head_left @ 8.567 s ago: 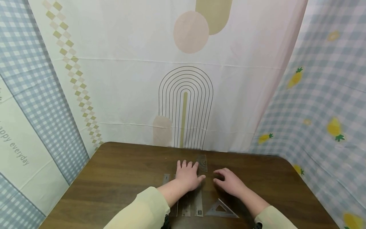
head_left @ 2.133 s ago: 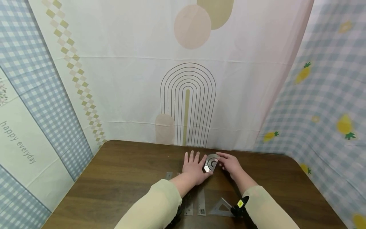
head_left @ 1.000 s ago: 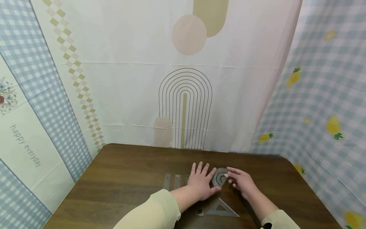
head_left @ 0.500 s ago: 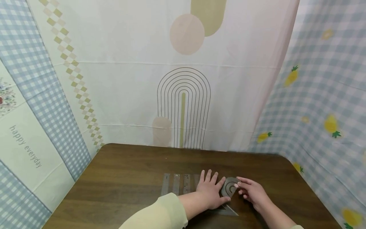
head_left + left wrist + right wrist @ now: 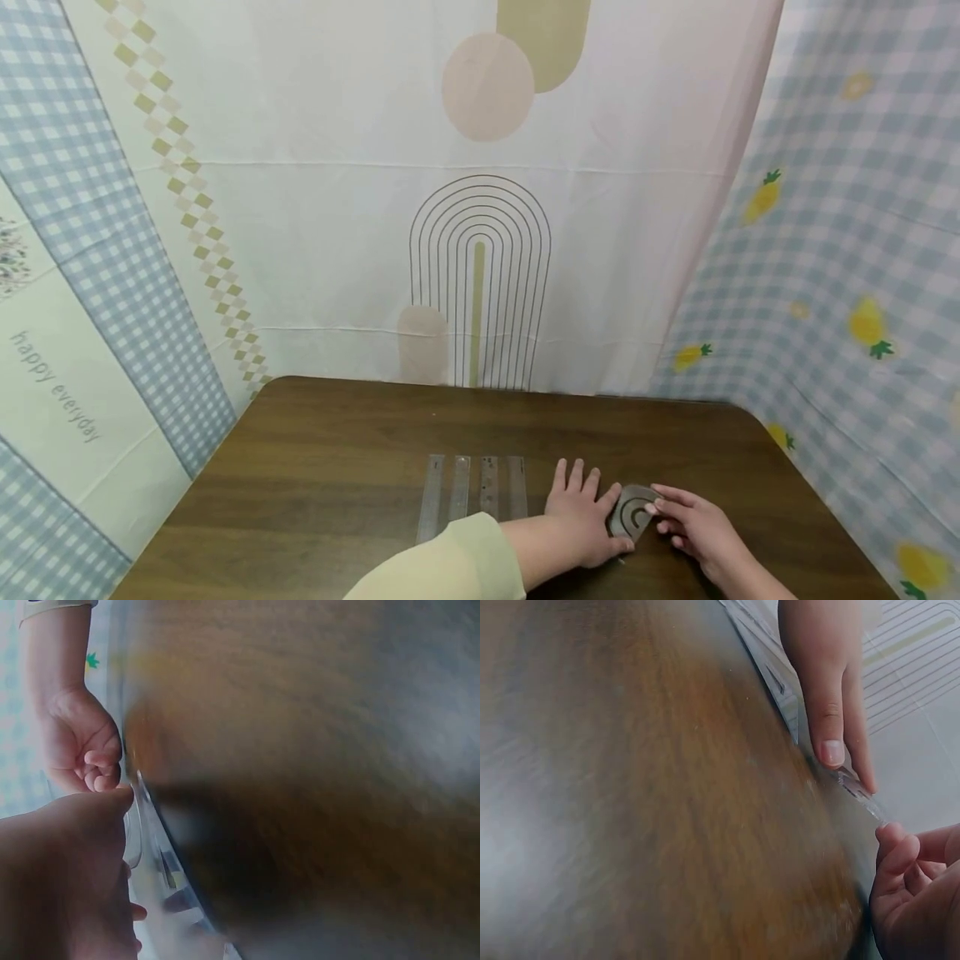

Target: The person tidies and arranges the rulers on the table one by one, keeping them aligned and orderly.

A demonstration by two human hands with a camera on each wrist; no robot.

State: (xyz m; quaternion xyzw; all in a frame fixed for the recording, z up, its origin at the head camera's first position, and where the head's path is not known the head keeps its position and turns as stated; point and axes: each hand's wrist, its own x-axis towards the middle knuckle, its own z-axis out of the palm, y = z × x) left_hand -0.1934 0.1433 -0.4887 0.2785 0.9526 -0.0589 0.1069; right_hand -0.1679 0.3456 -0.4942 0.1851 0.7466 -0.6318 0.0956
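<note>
A clear protractor (image 5: 632,512) with curved cut-outs lies at the right of the brown table, between the two hands. My right hand (image 5: 693,527) pinches its right edge between thumb and index finger. Spread fairly flat, my left hand (image 5: 581,517) touches its left side with thumb and index finger. In the right wrist view the protractor (image 5: 859,793) shows edge-on between both sets of fingertips. A clear triangular set square (image 5: 772,675) appears beyond it there; in the head view the left hand and forearm cover nearly all of it.
Several clear straight rulers (image 5: 460,492) lie side by side left of my left hand, their near ends hidden by the sleeve (image 5: 450,554). The wooden table (image 5: 315,467) ends at a patterned curtain (image 5: 337,250) at the back and a checked one (image 5: 840,250) on the right.
Both hands have drawn the protractor from the table's back, beyond the rulers, towards me and to the right. The left forearm now covers the set square, and the rulers' far ends are uncovered.
</note>
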